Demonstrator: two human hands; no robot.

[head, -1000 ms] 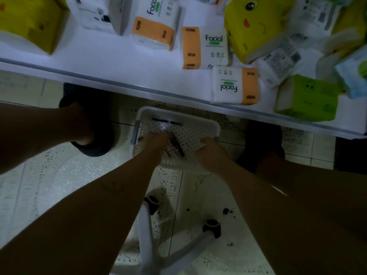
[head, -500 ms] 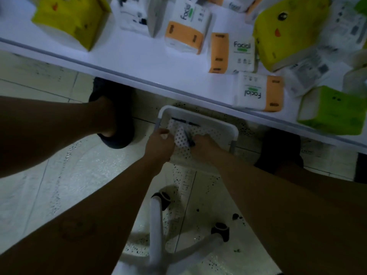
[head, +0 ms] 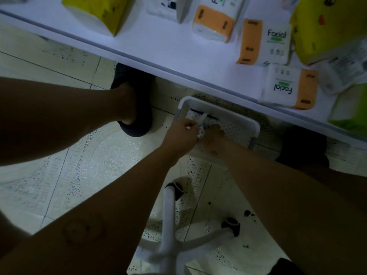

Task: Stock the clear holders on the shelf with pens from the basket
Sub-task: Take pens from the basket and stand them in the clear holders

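**Both hands down in the basket on the floor**

Two bare forearms run up from the bottom of the frame and meet at centre. Between them, low in the frame, lies a white chair base (head: 168, 215) with black casters on the tiled floor (head: 59, 175).

At centre, the left hand (head: 181, 133) has its fingers curled, and its fingertips close on a pale slim item (head: 201, 127) that stands tilted between the two hands. Blur hides what kind of thing it is. The right hand (head: 213, 137) sits just beside it with its fingers reaching down into the basket. They are hidden, so their spread cannot be told.

The white perforated basket (head: 238, 116) sits on the floor, with its far rim just below the shelf edge. One dark pen (head: 196, 111) lies along its far wall.

A dark slipper (head: 137, 108) is at centre left, and another dark slipper (head: 303, 149) is at right.

The white shelf (head: 158, 46) runs diagonally across the top. It holds orange-and-white tissue packs (head: 278, 84), a yellow pack (head: 97, 10) at upper left and a green pack (head: 349, 112) at the right edge.
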